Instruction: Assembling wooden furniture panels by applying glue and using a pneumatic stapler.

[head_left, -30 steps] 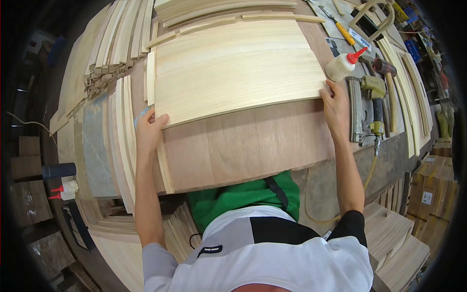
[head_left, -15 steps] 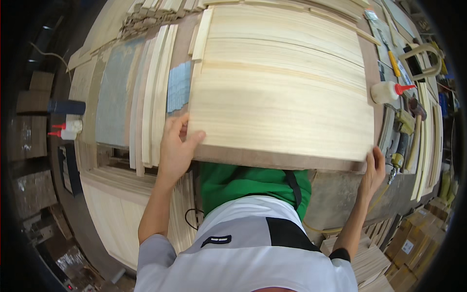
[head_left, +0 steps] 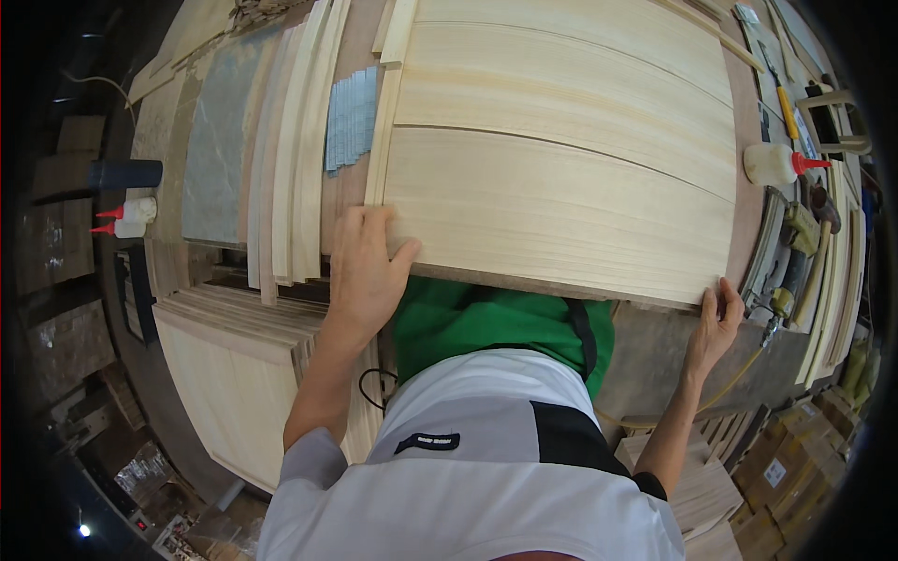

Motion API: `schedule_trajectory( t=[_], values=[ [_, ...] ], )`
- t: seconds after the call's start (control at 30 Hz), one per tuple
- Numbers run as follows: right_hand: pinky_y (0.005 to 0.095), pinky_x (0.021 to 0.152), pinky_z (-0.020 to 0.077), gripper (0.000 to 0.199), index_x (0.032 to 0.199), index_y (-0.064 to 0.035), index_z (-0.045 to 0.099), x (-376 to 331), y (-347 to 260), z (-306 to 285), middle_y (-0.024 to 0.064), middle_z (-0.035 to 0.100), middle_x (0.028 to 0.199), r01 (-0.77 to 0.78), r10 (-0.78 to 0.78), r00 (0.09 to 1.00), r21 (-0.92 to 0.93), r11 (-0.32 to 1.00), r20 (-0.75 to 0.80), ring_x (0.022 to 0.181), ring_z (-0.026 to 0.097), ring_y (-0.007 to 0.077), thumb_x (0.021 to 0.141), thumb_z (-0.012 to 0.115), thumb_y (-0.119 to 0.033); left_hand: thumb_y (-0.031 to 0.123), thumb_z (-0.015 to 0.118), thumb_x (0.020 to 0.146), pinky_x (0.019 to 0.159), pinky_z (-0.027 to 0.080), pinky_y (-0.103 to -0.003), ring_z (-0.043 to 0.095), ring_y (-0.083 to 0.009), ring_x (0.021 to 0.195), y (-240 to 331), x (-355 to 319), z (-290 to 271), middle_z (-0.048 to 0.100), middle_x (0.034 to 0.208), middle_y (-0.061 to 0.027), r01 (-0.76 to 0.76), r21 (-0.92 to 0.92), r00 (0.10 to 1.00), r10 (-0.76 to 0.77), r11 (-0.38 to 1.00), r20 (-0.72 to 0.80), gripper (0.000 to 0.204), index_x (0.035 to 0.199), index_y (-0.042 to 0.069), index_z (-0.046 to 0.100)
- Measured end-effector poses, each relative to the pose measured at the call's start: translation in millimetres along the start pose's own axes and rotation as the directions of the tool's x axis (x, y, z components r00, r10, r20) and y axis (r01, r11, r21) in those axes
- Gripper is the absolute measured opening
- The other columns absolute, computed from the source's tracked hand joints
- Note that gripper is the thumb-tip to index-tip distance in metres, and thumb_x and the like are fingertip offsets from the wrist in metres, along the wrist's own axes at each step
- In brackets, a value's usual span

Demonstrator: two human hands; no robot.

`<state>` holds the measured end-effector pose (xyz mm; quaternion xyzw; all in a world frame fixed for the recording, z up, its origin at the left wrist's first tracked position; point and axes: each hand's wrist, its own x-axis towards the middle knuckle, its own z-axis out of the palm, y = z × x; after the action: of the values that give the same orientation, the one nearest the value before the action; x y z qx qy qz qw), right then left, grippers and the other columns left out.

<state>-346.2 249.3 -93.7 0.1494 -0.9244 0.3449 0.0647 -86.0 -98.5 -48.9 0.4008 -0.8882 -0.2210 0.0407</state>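
A pale wooden board (head_left: 561,220) lies across the worktop in front of me, its long near edge close to the table's front. Behind it, further pale boards (head_left: 561,89) lie in line, with thin dark seams between. At the near left corner, my left hand (head_left: 367,271) is closed on the board, thumb by the front edge and fingers along its left side, slightly blurred. My right hand (head_left: 716,327) pinches the near right corner between thumb and fingers. A narrow wooden strip (head_left: 382,140) runs along the left side of the boards, just beyond my left fingers.
Left of the boards lie blue corrugated pieces (head_left: 352,117) and long wooden strips (head_left: 304,159). A white glue bottle with red tip (head_left: 769,165) stands at right, near a hammer (head_left: 823,210) and a yellow-handled tool (head_left: 784,107). Stacked panels (head_left: 234,374) sit lower left; cardboard boxes (head_left: 786,477) lower right.
The near board has come toward me, closer to the table's front edge. A dark seam now shows behind it. Both hands stay at its near corners; the whole view has shifted slightly.
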Motion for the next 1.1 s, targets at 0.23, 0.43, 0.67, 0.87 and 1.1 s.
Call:
schedule_trajectory(
  t=[0.23, 0.43, 0.67, 0.87, 1.1],
  values=[
    [0.0288, 0.086, 0.0419, 0.026, 0.114, -0.0005, 0.061, 0, 1, -4, 0.0066, 0.054, 0.104, -0.021, 0.021, 1.0, -0.027, 0.999, -0.002, 0.092, 0.049, 0.016, 0.089, 0.062, -0.007, 0.011, 0.071, 0.078, 0.089, 0.044, -0.038, 0.054, -0.0304, 0.102, 17, 3, 2, 0.053, 0.109, -0.0142, -0.087, -0.04, 0.995, 0.086, 0.995, -0.041, 0.043, 0.117, 0.001, 0.057],
    [0.0305, 0.09, 0.044, 0.031, 0.118, 0.0019, 0.059, 15, 8, -12, 0.012, 0.06, 0.111, -0.184, 0.18, 0.983, 0.106, 0.977, 0.047, 0.1, 0.056, 0.0195, 0.089, 0.061, -0.01, 0.011, 0.07, 0.08, 0.094, 0.042, -0.039, 0.052, -0.0321, 0.108, 42, 33, 10, 0.054, 0.114, -0.0151, -0.276, -0.123, 0.961, 0.271, 0.953, -0.058, 0.042, 0.119, 0.001, 0.058],
    [0.0359, 0.094, 0.0438, 0.039, 0.126, 0.0033, 0.052, 145, -48, 37, 0.0231, 0.059, 0.12, 0.111, -0.116, 0.993, 0.136, 0.984, 0.028, 0.11, 0.059, 0.0302, 0.094, 0.053, -0.019, 0.025, 0.063, 0.087, 0.11, 0.03, -0.042, 0.036, -0.0362, 0.133, 53, 140, 44, 0.042, 0.141, -0.0209, -0.506, 0.044, 0.851, 0.507, 0.861, -0.14, 0.056, 0.134, -0.001, 0.047],
    [0.0392, 0.094, 0.0434, 0.046, 0.13, 0.0038, 0.046, 248, 0, 102, 0.0293, 0.057, 0.119, 0.338, -0.336, 0.941, -0.114, 0.934, 0.037, 0.11, 0.058, 0.0362, 0.093, 0.051, -0.023, 0.05, 0.052, 0.091, 0.115, 0.016, -0.048, 0.019, -0.0385, 0.142, 83, 209, 65, 0.028, 0.151, -0.0214, -0.445, 0.2, 0.884, 0.464, 0.873, -0.057, 0.072, 0.141, 0.001, 0.038],
    [0.0405, 0.098, 0.0414, 0.047, 0.13, 0.0067, 0.046, 245, -23, 118, 0.028, 0.058, 0.119, 0.19, -0.192, 0.968, 0.031, 0.981, 0.163, 0.113, 0.055, 0.0383, 0.09, 0.052, -0.018, 0.058, 0.051, 0.089, 0.115, 0.011, -0.051, 0.015, -0.0399, 0.143, 63, 213, 70, 0.027, 0.152, -0.0215, -0.446, 0.173, 0.882, 0.464, 0.878, -0.082, 0.078, 0.143, 0.003, 0.036]
  ],
)
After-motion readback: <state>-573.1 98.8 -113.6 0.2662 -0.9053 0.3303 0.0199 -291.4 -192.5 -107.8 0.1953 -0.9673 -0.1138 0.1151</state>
